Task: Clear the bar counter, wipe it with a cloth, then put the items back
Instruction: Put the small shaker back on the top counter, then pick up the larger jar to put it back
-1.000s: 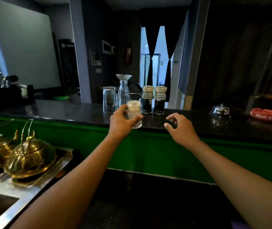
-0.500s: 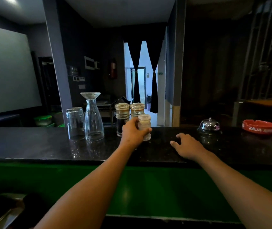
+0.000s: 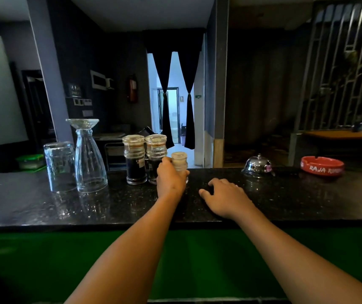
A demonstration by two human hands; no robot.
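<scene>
Gently set: small pale jar (image 3: 179,160) clasped in left hand (image 3: 170,180), upright on dark worktop (image 3: 43,205) just beside two dark sauce jars (image 3: 134,160); right hand (image 3: 226,197) flat, holding nothing; best released only once base sat level, clear of neighbours

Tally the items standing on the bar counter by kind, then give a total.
Lidded jars: 3, two dark-filled and a small pale one in the left hand's grip
Upturned drinking glass: 1
Upturned glass carafe: 1
Chrome call bell: 1
Red ashtray: 1
Total: 7
</scene>
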